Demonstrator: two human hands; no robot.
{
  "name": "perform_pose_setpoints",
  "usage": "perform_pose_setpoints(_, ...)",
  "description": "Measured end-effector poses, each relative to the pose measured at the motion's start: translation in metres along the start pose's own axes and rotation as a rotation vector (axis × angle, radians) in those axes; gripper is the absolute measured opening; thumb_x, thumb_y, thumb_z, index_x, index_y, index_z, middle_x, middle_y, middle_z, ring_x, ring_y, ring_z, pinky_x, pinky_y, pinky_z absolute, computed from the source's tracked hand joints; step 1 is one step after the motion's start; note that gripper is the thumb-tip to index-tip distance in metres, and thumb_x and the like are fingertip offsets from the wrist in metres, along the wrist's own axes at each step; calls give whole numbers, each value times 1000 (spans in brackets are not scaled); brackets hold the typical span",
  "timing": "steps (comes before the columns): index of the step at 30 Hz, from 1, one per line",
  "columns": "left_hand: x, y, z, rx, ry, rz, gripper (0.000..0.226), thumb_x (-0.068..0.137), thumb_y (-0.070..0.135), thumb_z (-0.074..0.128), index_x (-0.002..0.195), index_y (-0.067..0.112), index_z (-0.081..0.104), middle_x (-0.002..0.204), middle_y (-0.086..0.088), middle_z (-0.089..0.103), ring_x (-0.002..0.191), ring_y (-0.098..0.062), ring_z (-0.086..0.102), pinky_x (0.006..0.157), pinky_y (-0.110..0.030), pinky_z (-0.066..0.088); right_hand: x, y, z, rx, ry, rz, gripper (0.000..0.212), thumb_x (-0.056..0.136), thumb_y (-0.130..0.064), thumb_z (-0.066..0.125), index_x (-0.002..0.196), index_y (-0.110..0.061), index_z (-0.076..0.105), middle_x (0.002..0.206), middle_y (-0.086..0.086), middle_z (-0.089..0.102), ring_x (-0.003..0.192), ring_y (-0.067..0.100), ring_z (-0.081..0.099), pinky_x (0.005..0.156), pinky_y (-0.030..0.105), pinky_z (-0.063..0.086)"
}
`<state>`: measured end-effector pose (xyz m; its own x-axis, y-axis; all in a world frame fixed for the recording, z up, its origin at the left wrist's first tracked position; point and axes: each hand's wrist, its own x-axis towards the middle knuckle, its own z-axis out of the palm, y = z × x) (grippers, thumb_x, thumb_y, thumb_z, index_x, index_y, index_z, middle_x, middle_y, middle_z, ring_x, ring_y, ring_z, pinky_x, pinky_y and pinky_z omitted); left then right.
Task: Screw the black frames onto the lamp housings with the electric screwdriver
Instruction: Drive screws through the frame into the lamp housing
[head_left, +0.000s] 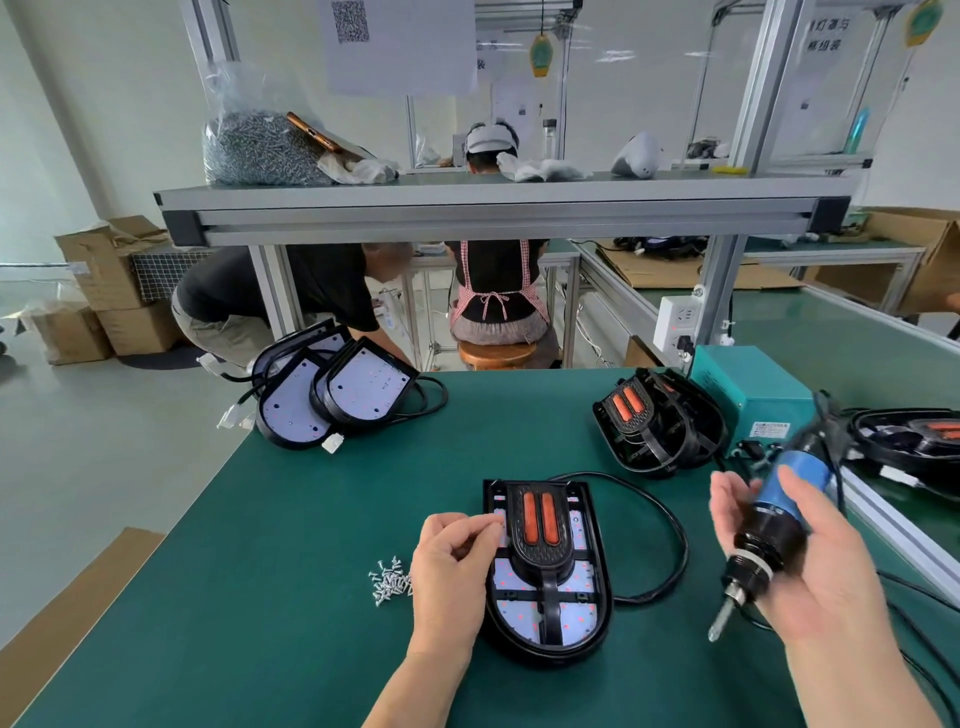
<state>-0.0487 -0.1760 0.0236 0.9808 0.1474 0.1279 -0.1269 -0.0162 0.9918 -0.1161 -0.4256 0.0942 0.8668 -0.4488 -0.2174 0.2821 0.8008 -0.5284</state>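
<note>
A lamp housing (597, 582) lies on the green table (291, 545) in front of me, with a black frame (543, 530) carrying two orange strips laid over its white LED board. My left hand (452, 566) rests at the housing's left edge, fingertips pinched together near the frame's upper left corner; whether a screw is between them is hidden. My right hand (800, 561) grips the blue and black electric screwdriver (769, 525), held to the right of the housing with its bit pointing down and left. Several loose screws (389, 579) lie left of my left hand.
Bare housings (332, 395) are stacked at the table's back left. Housings with frames (660, 421) sit at the back right beside a teal power box (748, 389). More lie at the far right (914, 436). The housing's black cable (670, 535) loops to the right. Two people work beyond the table.
</note>
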Motion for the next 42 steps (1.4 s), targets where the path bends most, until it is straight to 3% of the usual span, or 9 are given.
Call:
perform_pose_setpoints(5,-2,16,-1,208,71,199,29,90,10,72,83,37,77,88,25,69,92,-4,65,80,-8,44,-3,13,12,-259,-112,-46,42,81,-45,65,108,-12,66,84,9,73,67,13,64,59,21,55)
perform_pose_setpoints(9,0,31,2,238,39,228,23,90,9,72,88,31,79,85,20,72,88,2,65,78,-7,44,0,22,22,-334,-155,-93,31,75,-38,70,97,-17,61,73,11,70,63,12,63,61,16,54)
perform_pose_setpoints(12,0,37,5,208,-15,183,26,89,8,73,87,34,77,84,19,72,82,0,66,74,-7,45,1,28,33,-345,-198,-149,37,74,-33,74,104,-17,60,71,5,61,56,12,54,55,15,49)
perform_pose_setpoints(14,1,39,7,183,-54,131,25,88,7,73,87,31,76,82,15,74,79,-4,67,73,-10,48,4,29,38,-257,-172,-174,45,69,-29,78,107,-14,60,75,0,56,58,9,53,57,13,49)
perform_pose_setpoints(17,2,43,8,193,-110,122,25,87,3,72,82,27,75,79,14,74,78,-5,68,73,-12,50,10,28,50,-153,-103,-242,34,76,-25,77,102,-12,59,78,-2,56,61,6,54,59,14,49)
perform_pose_setpoints(20,2,47,11,204,-160,114,33,86,0,71,75,31,75,77,13,73,74,-5,66,71,-13,50,17,24,60,-110,27,-315,20,90,-24,72,99,-15,57,67,-5,59,60,8,55,59,16,49)
perform_pose_setpoints(25,1,51,22,151,-235,66,34,89,4,70,80,36,73,77,9,74,71,-5,65,71,-17,51,23,18,81,-2,178,-362,24,87,-26,76,98,-16,57,61,-6,61,54,9,59,53,20,51)
perform_pose_setpoints(36,-1,58,34,-264,-273,-157,26,88,-3,70,79,20,78,83,-13,75,66,-14,59,70,-28,49,28,33,99,-35,248,-454,25,87,-22,76,105,-15,60,66,-2,61,53,10,59,54,21,52)
perform_pose_setpoints(42,-2,59,36,-297,-257,-192,25,86,-4,71,77,19,78,85,-15,74,71,-19,59,74,-31,48,30,33,96,-31,271,-435,24,87,-22,76,103,-17,59,66,-2,61,53,11,58,53,21,52)
